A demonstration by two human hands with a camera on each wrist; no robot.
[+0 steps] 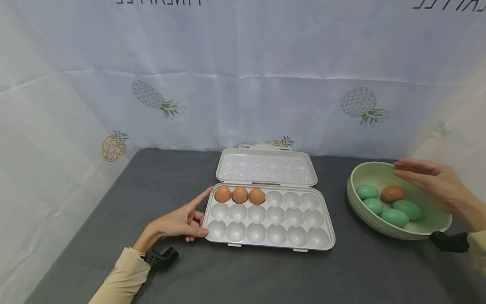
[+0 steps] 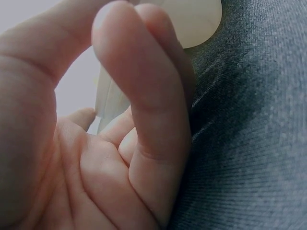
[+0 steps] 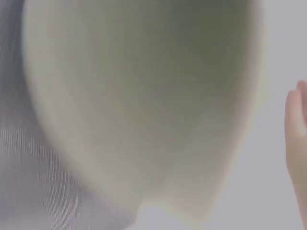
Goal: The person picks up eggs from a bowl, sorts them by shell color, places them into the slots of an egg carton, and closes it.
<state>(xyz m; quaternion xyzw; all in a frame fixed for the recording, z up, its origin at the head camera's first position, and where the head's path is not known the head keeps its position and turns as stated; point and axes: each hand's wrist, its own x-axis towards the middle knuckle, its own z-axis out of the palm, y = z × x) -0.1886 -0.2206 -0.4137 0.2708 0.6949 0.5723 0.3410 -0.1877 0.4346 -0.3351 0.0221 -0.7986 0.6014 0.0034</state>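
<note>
A white plastic egg tray (image 1: 269, 245) lies with its lid (image 1: 265, 166) folded back behind it. Three brown eggs (image 1: 239, 195) fill the left half of its back row. My left hand (image 1: 182, 221) rests against the tray's left end, index finger stretched along the edge and thumb at the front corner. In the left wrist view, its other fingers (image 2: 153, 105) bend loosely. My right hand (image 1: 436, 181) hovers over the right rim of a green bowl (image 1: 430, 211), fingers straight and nothing held. Inside the bowl are several green eggs (image 1: 395, 217) and one brown egg.
Dark grey cloth covers the table (image 1: 247, 278). A pale curtain (image 1: 265, 105) printed with pineapples hangs right behind the lid, and white fabric (image 1: 38, 190) hangs on the left side. The bowl stands to the right of the tray, with a gap between them.
</note>
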